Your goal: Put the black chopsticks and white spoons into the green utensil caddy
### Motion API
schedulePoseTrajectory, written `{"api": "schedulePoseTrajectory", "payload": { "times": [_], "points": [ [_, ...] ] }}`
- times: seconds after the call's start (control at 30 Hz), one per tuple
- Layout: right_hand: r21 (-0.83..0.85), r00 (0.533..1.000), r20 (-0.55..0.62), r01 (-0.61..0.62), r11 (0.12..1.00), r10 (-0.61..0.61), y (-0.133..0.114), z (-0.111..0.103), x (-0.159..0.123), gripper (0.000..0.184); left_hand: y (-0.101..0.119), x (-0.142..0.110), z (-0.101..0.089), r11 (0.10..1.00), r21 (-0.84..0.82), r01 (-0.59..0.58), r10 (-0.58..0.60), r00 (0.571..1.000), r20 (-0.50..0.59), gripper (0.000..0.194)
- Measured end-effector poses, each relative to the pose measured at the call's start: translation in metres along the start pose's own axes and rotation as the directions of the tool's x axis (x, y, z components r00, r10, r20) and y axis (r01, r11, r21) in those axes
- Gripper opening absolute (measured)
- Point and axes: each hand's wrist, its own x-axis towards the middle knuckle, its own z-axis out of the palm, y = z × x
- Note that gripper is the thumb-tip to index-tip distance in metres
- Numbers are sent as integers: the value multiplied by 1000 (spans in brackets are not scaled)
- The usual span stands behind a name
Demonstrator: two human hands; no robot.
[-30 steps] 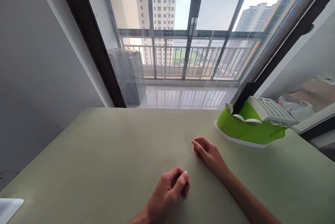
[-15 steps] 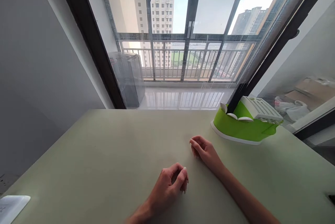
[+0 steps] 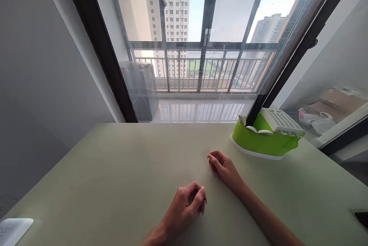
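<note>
My left hand [image 3: 185, 205] rests on its side on the pale green table [image 3: 115, 177]. Its fingers are curled in loosely, with the thumb against the index finger and a small gap in the curl. Farther forward and to the right lies my right hand [image 3: 222, 166], also loosely curled, thumb near the bent index finger. Nothing shows in either hand, and they do not touch each other. The right hand is nearest to a boat-shaped green and white holder [image 3: 258, 142], which stands apart from it at the back right.
A white flat object [image 3: 15, 228] lies at the table's front left corner, partly out of view. A dark object [image 3: 362, 217] is cut off at the right edge. Behind the table stands a dark-framed glass door [image 3: 208, 15], with a wall at left.
The camera view has tilted and shifted slightly, so the holder and window sit a little lower and more to the left. Both hands keep their pose on the table.
</note>
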Motion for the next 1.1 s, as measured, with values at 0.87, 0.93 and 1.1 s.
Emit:
{"api": "schedulePoseTrajectory", "payload": {
  "times": [0.87,0.93,1.1],
  "points": [
    [23,1000,0,-2,1000,2,-1,3,0,45,-2,-2,1,999,38,-19,19,1000,-1,42],
    [21,1000,3,1,1000,-1,0,3,1,44,-2,-2,1,999,48,-18,18,1000,-1,43],
    [11,1000,6,2,1000,-2,0,2,0,43,-4,-1,0,999,34,-8,8,1000,12,44]
  ]
}}
